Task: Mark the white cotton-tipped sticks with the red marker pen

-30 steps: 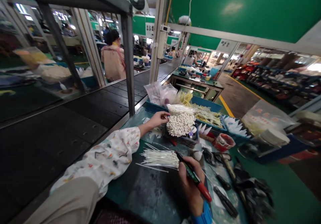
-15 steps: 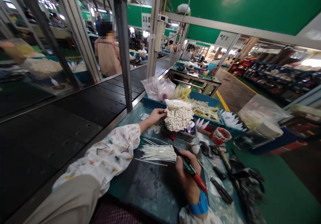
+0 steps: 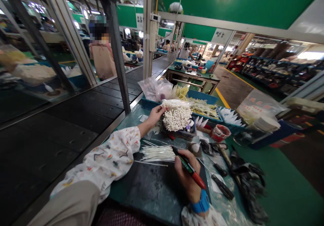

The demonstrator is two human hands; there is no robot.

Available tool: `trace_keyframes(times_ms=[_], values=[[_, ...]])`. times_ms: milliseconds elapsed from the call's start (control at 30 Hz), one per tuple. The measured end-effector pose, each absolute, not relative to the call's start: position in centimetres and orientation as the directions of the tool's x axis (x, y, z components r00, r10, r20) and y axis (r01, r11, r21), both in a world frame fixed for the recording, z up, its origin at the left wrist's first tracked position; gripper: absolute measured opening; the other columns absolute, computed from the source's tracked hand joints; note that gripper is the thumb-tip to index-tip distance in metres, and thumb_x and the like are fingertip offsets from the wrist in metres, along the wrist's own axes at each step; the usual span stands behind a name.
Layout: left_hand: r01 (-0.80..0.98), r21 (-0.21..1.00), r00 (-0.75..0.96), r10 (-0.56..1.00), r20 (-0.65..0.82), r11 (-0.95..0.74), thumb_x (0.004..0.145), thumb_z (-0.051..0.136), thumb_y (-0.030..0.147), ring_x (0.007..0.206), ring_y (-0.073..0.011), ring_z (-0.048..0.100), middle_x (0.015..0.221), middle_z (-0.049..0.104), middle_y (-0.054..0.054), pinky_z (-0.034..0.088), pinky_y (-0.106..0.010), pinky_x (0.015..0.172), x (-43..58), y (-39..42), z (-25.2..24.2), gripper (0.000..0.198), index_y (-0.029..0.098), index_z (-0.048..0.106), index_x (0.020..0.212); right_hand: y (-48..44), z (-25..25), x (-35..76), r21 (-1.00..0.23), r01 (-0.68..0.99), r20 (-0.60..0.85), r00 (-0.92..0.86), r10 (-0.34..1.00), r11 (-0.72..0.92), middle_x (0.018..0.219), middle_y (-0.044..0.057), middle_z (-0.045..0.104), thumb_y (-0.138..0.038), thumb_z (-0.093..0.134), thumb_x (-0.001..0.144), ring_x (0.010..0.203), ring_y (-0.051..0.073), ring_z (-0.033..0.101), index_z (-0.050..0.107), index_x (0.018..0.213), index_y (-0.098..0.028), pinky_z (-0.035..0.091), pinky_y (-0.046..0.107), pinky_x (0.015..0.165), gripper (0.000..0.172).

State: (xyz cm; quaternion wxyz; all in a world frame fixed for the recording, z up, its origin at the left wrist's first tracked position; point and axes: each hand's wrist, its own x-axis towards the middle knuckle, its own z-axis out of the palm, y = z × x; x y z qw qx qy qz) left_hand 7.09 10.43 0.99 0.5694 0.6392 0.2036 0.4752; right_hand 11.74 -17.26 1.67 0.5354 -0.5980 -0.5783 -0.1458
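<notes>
Head view, looking fwd and down along a green bench [image 3: 141, 189] beside a black conveyor [image 3: 76, 118]. Left hand [image 3: 155, 114] is stretched out to the far end of the bench, fingers pinched on the edge of a bundle [image 3: 177, 117] of white bead-tipped sticks; the bundle sits upright w/ clear plastic around its top, just in front of a blue tray [image 3: 202, 99]. Left arm wears a printed sleeve [image 3: 111, 160]. Right hand [image 3: 186, 177] rests nearer the body, closed around a pen [image 3: 188, 167] w/ a red end and dark tip; the tip points toward a heap of thin white stems [image 3: 158, 152] lying flat on the bench, just beside the hand. A blue band [image 3: 199, 205] circles the right wrist.

Right of the hands: a small red cup [image 3: 219, 132], white cone-shaped bits [image 3: 201, 121], black-handled tools [image 3: 222, 187] and a dark crumpled glove pile [image 3: 249, 182]. The tray holds pale yellow strips [image 3: 202, 107]; clear bags [image 3: 157, 88] sit at its left end. Across the conveyor a person [image 3: 101, 55] stands in a pink top, face blurred. More benches and people further back, too small to tell apart.
</notes>
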Motion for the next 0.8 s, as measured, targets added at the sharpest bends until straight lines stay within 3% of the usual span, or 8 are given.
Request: trace_keyframes(times_ms=[200,333,400,467,533,633,700,800], values=[[-0.312,0.891,0.516,0.728,0.45,-0.33,0.076,0.081,0.058,0.096,-0.0263,0.07,0.092,0.078,-0.01,0.052,-0.041,0.1,6.4,11.1,3.8,0.045,0.015,0.075,0.085,-17.2,1.5,11.8,-0.486,0.846,0.776,0.302,0.554,0.221,0.078,0.0,0.074,-0.023,0.061,0.089,0.067,0.017,0.073,0.064,0.095,-0.024,0.061,0.028,0.064,0.007],[-0.42,0.819,0.377,0.746,0.549,-0.391,0.086,0.067,0.07,0.089,-0.019,0.07,0.089,0.072,-0.003,0.056,-0.037,0.094,4.7,10.6,6.5,0.051,0.02,0.066,0.096,-17.5,1.4,11.9,-0.497,0.84,0.787,0.33,0.521,0.217,0.083,0.0,0.074,-0.023,0.061,0.09,0.071,0.017,0.073,0.064,0.099,-0.025,0.06,0.029,0.066,0.009],[-0.476,0.723,0.22,0.728,0.65,-0.501,0.089,0.064,0.07,0.075,-0.0134,0.065,0.077,0.063,0.002,0.057,-0.031,0.083,3.3,8.9,8.0,0.048,0.023,0.06,0.096,-17.6,1.2,12.1,-0.513,0.83,0.798,0.368,0.477,0.219,0.089,0.0,0.074,-0.021,0.061,0.092,0.078,0.017,0.073,0.063,0.105,-0.026,0.06,0.03,0.072,0.014],[-0.454,0.684,0.165,0.7,0.695,-0.571,0.092,0.061,0.07,0.057,-0.0091,0.052,0.066,0.051,0.005,0.051,-0.023,0.06,1.7,6.1,8.9,0.046,0.024,0.057,0.092,-17.4,0.8,12.4,-0.536,0.811,0.811,0.416,0.412,0.236,0.095,0.0,0.072,-0.017,0.062,0.092,0.085,0.017,0.072,0.062,0.111,-0.027,0.06,0.032,0.079,0.021],[-0.337,0.81,0.326,0.747,0.579,-0.48,0.095,0.056,0.069,0.049,-0.0077,0.042,0.064,0.048,0.005,0.039,-0.02,0.046,0.3,2.7,8.7,0.046,0.024,0.057,0.086,-16.9,0.4,12.8,-0.578,0.773,0.805,0.485,0.342,0.262,0.098,0.0,0.07,-0.017,0.065,0.091,0.09,0.018,0.07,0.061,0.114,-0.028,0.058,0.035,0.083,0.026],[-0.143,0.987,0.734,0.66,0.158,-0.078,0.09,0.065,0.066,0.045,-0.0083,0.034,0.059,0.046,0.004,0.028,-0.023,0.039,-0.9,-1.7,6.7,0.042,0.024,0.064,0.089,-16.3,0.1,12.9,-0.719,0.63,0.695,0.649,0.309,0.295,0.099,0.001,0.069,-0.023,0.065,0.093,0.086,0.017,0.069,0.06,0.116,-0.027,0.058,0.036,0.081,0.024],[0.0,0.989,0.86,0.505,-0.076,0.149,0.086,0.07,0.065,0.044,-0.0081,0.029,0.057,0.043,0.003,0.022,-0.025,0.038,-1.1,-3.2,4.8,0.043,0.023,0.069,0.091,-16.1,0.4,12.8,-0.817,0.491,0.576,0.728,0.372,0.303,0.098,0.002,0.072,-0.027,0.058,0.099,0.081,0.016,0.071,0.058,0.121,-0.026,0.059,0.035,0.076,0.022],[0.107,0.954,0.886,0.408,-0.218,0.279,0.084,0.071,0.065,0.045,-0.0077,0.026,0.056,0.04,0.003,0.019,-0.025,0.042,-0.9,-3.7,2.5,0.044,0.022,0.071,0.087,-15.8,0.9,12.6,-0.894,0.332,0.443,0.752,0.488,0.299,0.099,0.005,0.077,-0.032,0.053,0.103,0.08,0.017,0.076,0.058,0.121,-0.024,0.062,0.034,0.072,0.02]])
